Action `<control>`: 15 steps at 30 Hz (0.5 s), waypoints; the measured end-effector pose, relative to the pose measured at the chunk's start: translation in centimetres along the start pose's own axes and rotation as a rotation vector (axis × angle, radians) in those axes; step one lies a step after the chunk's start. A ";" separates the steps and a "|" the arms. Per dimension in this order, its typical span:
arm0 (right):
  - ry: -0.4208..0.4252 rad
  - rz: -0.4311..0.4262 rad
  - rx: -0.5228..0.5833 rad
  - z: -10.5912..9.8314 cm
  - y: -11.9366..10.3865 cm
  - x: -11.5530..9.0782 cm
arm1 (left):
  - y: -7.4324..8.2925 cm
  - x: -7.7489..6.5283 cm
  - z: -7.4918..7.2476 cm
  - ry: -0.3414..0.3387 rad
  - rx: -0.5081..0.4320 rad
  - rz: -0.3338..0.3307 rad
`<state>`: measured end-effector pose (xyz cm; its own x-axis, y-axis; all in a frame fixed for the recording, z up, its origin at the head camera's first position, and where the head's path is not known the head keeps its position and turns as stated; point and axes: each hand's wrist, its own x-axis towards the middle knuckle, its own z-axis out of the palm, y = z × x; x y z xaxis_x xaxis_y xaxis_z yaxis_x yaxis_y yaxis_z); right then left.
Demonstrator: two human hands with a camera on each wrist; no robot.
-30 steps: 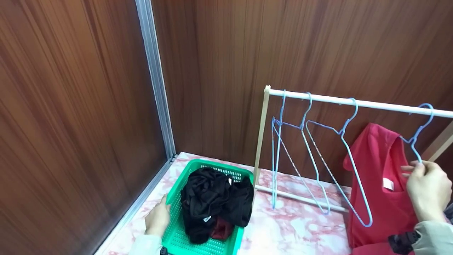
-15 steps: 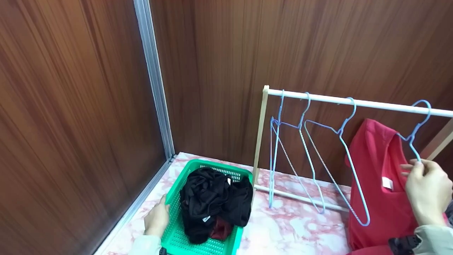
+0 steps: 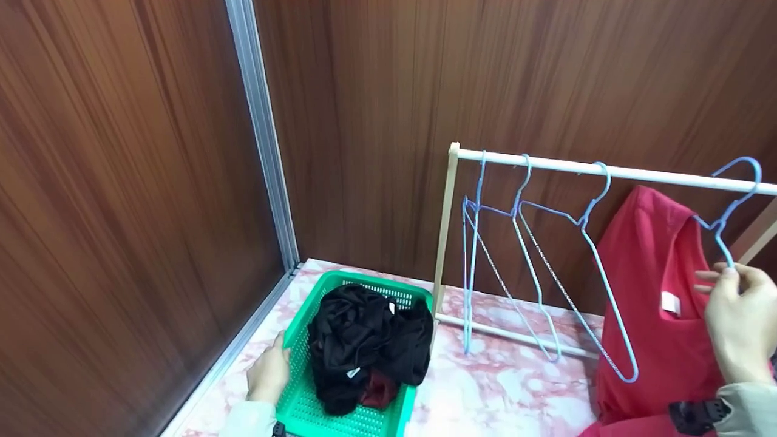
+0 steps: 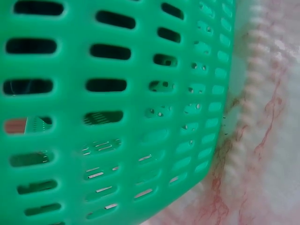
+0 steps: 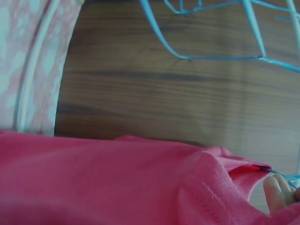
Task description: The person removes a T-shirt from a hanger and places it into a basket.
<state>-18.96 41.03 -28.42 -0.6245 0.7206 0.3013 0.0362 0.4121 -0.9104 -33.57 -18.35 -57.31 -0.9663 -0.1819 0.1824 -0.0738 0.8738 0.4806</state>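
My right hand (image 3: 742,321) pinches a blue wire hanger (image 3: 723,226) at its near shoulder, close below the hook. A red shirt (image 3: 637,303) with a white neck label hangs on that hanger; its far shoulder is draped over the wire. The hook stands raised above the white rail (image 3: 661,176), its tip overlapping the rail's upper edge. In the right wrist view, the shirt (image 5: 117,178) stretches along the bottom, with my fingers at its neckline. My left hand (image 3: 268,373) grips the left rim of a green basket (image 3: 295,331). The basket's slotted wall (image 4: 108,84) fills most of the left wrist view.
Black clothes (image 3: 358,331) and a dark red piece (image 3: 379,388) lie in the basket. Several bare blue hangers (image 3: 598,255) hang on the rail between basket and shirt. A wooden wall (image 3: 376,121) rises behind; another panel (image 3: 133,212) stands at left. The tabletop (image 3: 485,394) is pink-and-white marbled.
My right hand has raised the hanger with the red shirt and shifted it slightly right, so the hook now sits higher over the rail. My left hand stays on the basket rim.
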 end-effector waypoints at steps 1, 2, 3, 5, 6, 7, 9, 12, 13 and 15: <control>0.004 0.004 0.027 0.0 -0.1 0.0 | 0.7 -0.8 -1.6 -0.017 -0.013 0.021; 0.010 0.010 0.059 0.0 -0.1 0.0 | 2.0 -1.9 -3.3 -0.015 -0.020 0.027; 0.014 0.010 0.080 0.1 -0.1 -0.1 | 3.1 -2.9 -4.9 -0.019 -0.025 0.027; 0.040 -0.008 0.096 0.3 0.1 -0.2 | 4.3 -3.7 -6.5 -0.039 -0.028 0.027; 0.055 -0.017 0.095 0.4 0.3 -0.4 | 4.7 -3.9 -6.7 -0.034 -0.023 0.014; 0.069 -0.025 0.087 0.5 0.5 -0.5 | 4.9 -4.1 -7.0 -0.038 -0.019 0.013; 0.095 -0.034 0.052 0.8 0.9 -0.8 | 5.3 -4.3 -7.1 -0.031 -0.011 0.000; 0.116 -0.035 -0.003 1.0 1.6 -1.3 | 5.3 -4.4 -7.1 -0.027 -0.004 -0.002; 0.117 -0.030 -0.018 1.0 1.8 -1.4 | 5.3 -4.4 -7.0 -0.027 -0.003 0.000; 0.126 -0.033 -0.044 1.2 2.2 -1.5 | 5.2 -4.3 -7.0 -0.026 -0.002 0.006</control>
<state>-18.84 40.16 -31.23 -0.5227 0.7698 0.3664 0.0530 0.4583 -0.8872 -28.04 -16.13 -49.60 -0.9728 -0.1647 0.1627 -0.0674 0.8739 0.4814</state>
